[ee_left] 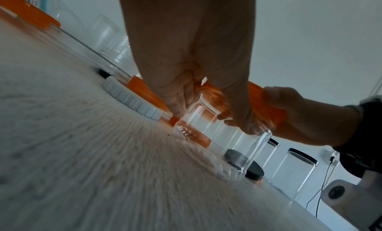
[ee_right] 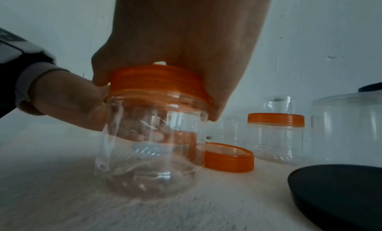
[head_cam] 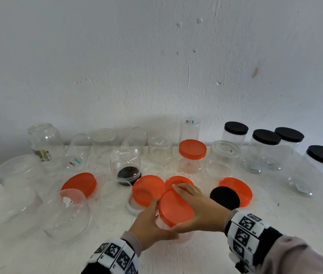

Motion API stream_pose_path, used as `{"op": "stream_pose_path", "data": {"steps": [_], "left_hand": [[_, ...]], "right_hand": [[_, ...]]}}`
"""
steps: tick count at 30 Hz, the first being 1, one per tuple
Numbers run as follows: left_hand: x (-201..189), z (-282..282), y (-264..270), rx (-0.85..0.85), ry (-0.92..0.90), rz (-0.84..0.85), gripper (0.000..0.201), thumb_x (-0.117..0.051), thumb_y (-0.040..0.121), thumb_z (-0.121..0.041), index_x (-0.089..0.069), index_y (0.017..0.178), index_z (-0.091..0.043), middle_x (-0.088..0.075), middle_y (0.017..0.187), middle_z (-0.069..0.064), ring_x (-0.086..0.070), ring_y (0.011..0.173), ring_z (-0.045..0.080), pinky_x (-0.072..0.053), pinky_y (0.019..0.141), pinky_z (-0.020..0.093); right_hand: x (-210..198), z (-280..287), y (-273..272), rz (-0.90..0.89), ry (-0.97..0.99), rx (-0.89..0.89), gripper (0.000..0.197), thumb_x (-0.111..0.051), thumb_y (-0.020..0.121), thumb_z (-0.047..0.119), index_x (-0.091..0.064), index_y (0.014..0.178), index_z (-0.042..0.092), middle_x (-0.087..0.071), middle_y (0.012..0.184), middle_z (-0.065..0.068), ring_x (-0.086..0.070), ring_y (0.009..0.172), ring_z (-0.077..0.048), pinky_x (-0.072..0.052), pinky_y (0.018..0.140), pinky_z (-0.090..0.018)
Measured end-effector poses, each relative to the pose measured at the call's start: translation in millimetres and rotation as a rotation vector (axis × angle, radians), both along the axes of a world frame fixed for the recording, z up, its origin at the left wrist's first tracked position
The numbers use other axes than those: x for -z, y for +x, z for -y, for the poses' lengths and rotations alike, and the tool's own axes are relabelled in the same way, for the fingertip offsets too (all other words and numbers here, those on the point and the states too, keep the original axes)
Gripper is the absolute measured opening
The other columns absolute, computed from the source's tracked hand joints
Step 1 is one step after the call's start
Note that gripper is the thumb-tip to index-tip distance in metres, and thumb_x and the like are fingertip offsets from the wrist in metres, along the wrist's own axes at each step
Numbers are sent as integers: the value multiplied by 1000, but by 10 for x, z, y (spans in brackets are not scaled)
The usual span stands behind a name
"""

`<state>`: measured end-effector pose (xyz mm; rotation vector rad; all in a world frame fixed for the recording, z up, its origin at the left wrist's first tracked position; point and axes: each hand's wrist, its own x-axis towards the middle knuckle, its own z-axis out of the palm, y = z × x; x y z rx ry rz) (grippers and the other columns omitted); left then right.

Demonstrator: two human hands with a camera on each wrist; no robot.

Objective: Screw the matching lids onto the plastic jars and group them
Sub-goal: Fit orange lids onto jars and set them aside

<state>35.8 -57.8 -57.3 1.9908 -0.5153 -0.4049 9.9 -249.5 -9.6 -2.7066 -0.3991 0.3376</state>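
Orange plastic caps the clear jar that both hands work on: the orange lid sits on its mouth, and the jar stands upright on the white table, near the front edge. The right hand lies over the lid, fingers and thumb curled down round its rim. The left hand wraps round the jar's body just below the lid, its fingertips showing through the clear wall in the right wrist view.

Just behind this jar lie two loose orange lids, one on its left and one straight behind, the latter with its hollow side up. Right of the jar lies a black lid, resting against another orange lid. Further behind the jar stands a second clear jar already capped in orange. Far to the jar's right, four clear jars with black lids stand grouped together. To the jar's left and along the wall stand and lie many uncapped clear jars.
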Motion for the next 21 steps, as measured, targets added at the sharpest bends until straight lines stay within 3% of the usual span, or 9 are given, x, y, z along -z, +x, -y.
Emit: {"op": "stream_pose_path", "data": {"steps": [4, 7, 14, 17, 21], "left_hand": [[9, 16, -20, -17, 0, -7, 95, -87, 57, -38, -20, 124, -43, -42, 120, -22, -46, 116, 7, -43, 98, 21], [13, 24, -33, -34, -6, 3, 98, -88, 57, -36, -22, 129, -39, -46, 128, -13, -47, 119, 10, -44, 103, 28], [-18, 27, -41, -19, 21, 20, 95, -86, 60, -36, -18, 126, -40, -42, 122, -18, -45, 113, 5, -41, 95, 16], [-63, 21, -10, 25, 68, 46, 96, -86, 60, -39, -21, 131, -37, -43, 127, -15, -46, 115, 7, -43, 99, 21], [-102, -40, -2, 46, 14, 2, 86, -88, 55, -39, -30, 119, -44, -47, 117, -26, -51, 106, -3, -43, 83, 6]], "right_hand": [[35, -5, -27, 39, 6, 21, 112, -57, 70, 78, 2, 152, 29, -3, 149, 23, -12, 135, -8, -23, 108, -27], [53, -16, -39, 59, 0, 36, 113, -55, 70, 79, 1, 152, 26, -3, 151, 20, -11, 137, -9, -23, 110, -28], [114, -86, -90, 103, 2, 116, 116, -51, 67, 83, 0, 153, 25, -5, 151, 17, -13, 137, -12, -27, 109, -28], [54, -71, -74, 44, 17, 90, 117, -56, 68, 80, 1, 153, 24, -4, 150, 18, -12, 137, -11, -24, 109, -28], [-104, 6, 32, -104, 145, 55, 103, -57, 74, 74, -11, 152, 26, -13, 150, 15, -21, 134, -8, -28, 108, -27]]}}
